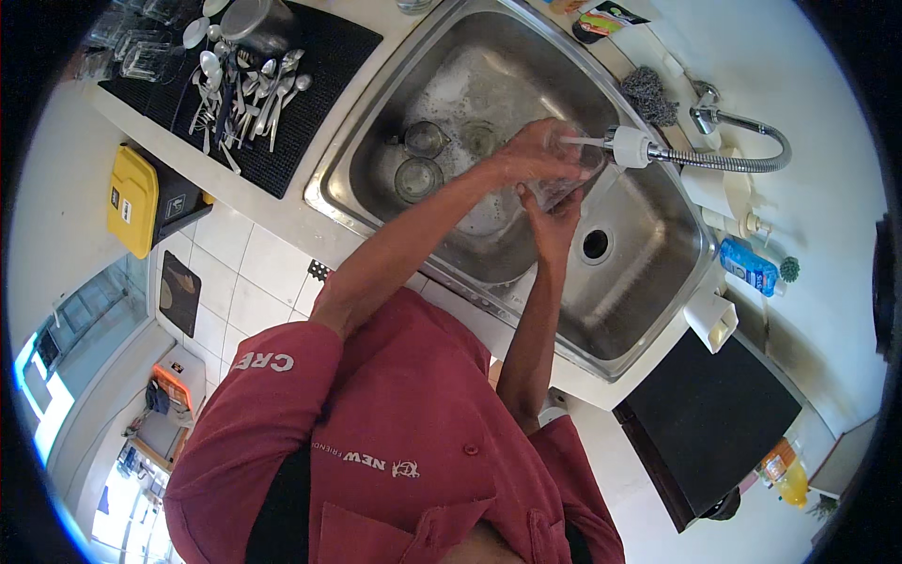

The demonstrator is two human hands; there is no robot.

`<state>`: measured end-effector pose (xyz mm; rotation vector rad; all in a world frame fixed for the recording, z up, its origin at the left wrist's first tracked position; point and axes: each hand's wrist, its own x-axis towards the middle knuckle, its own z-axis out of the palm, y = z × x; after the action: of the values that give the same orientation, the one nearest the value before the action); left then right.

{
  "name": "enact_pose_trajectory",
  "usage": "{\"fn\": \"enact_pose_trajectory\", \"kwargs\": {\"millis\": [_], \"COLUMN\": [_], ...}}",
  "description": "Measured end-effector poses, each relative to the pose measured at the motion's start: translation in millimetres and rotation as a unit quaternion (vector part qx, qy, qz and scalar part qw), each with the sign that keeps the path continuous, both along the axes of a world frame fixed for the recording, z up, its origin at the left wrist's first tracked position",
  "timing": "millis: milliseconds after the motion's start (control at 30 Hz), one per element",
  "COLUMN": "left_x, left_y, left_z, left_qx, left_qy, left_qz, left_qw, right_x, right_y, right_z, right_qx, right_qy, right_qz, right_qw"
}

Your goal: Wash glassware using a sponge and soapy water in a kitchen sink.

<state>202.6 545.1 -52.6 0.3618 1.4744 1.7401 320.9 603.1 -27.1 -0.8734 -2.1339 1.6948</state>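
Observation:
Both hands are over the left basin of a stainless steel double sink (380,141), around a clear glass vessel (553,189) that is partly blurred. My left hand (539,151) is on its upper side, under the water stream from the white spray head (629,146) of a flexible tap. My right hand (553,222) grips it from below, fingers spread along its side. In the same basin stand a clear glass mug (425,139) and another clear glass (418,180), amid soap suds (451,88).
A black ribbed mat (331,63) at left bears spoons and forks (254,99), a metal pot (257,25) and several glasses (148,60). The right basin has a drain hole (595,244). Along the wall are a scourer (648,95) and a blue soap bottle (748,266).

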Motion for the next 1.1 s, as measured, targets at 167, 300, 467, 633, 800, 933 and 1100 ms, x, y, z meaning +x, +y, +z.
{"fn": "enact_pose_trajectory", "kwargs": {"millis": [167, 300, 467, 633, 800, 933, 1100], "left_x": [-13, -2, -7, -14, -3, 5, -15], "left_y": [-4, -2, -1, -4, -1, 4, -5], "left_z": [-14, -2, -11, -21, -10, -7, -5], "left_qx": [0.227, 0.102, 0.041, 0.311, 0.088, -0.008, 0.230], "left_qy": [-0.222, -0.135, -0.082, -0.327, -0.101, 0.049, -0.119], "left_qz": [-0.114, 0.021, 0.046, -0.166, 0.002, 0.064, -0.065], "left_qw": [0.941, 0.985, 0.995, 0.877, 0.991, 0.997, 0.964], "right_x": [9, -5, -4, 19, 1, -3, 9], "right_y": [23, 16, 11, 15, -1, -8, 17], "right_z": [-2, 5, -6, -15, -4, -14, -22], "right_qx": [-0.291, -0.049, 0.051, -0.340, -0.054, 0.136, -0.111], "right_qy": [-0.051, -0.126, -0.048, 0.003, -0.138, -0.025, 0.012], "right_qz": [0.069, 0.080, 0.041, 0.055, 0.032, -0.035, 0.020], "right_qw": [0.953, 0.988, 0.997, 0.939, 0.988, 0.990, 0.994]}}
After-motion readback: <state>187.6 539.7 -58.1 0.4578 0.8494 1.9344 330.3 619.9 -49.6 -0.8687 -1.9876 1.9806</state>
